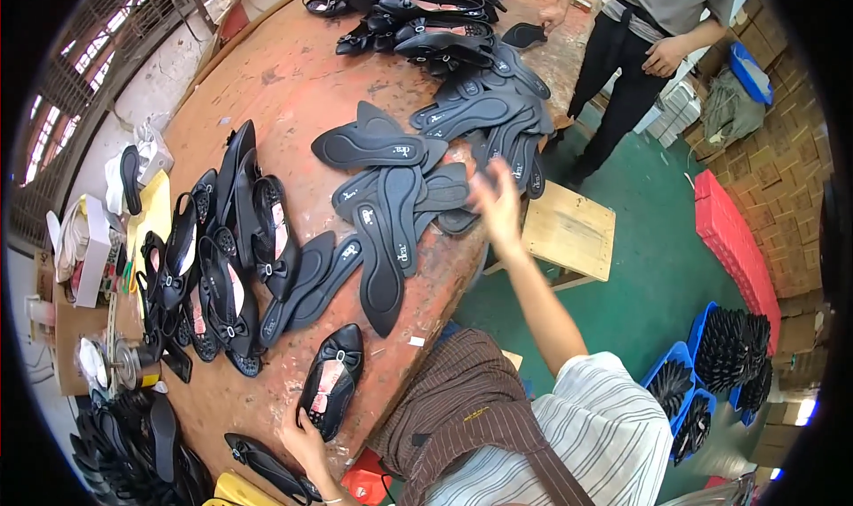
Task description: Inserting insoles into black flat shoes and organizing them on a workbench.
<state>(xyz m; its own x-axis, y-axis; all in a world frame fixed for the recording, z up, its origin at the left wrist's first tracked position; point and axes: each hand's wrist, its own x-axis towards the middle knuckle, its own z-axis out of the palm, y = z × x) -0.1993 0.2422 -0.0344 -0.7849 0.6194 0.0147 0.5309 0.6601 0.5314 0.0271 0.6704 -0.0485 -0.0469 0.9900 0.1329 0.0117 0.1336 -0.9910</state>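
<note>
My left hand (306, 446) grips the heel end of a black pointed shoe (334, 382) with a bow and small buckle, its toe pointing away from me over the table edge side. Pink-and-white paper shows inside it. Over the near edge of the insole pile, my right hand (499, 204) is blurred by motion, its fingers apart and nothing visible in them. Black insoles (382, 257) lie overlapping beside that hand, more of them stacked farther back (484, 111). Another black shoe (267, 463) rests on the table just left of my left hand.
Black bow shoes (227, 284) stand grouped on the table's left, with a larger shoe heap (426, 17) at the far end. A co-worker (644, 44) stands beyond, one hand at a black piece (524, 35). A wooden stool (569, 231) and blue crates (671, 373) are right.
</note>
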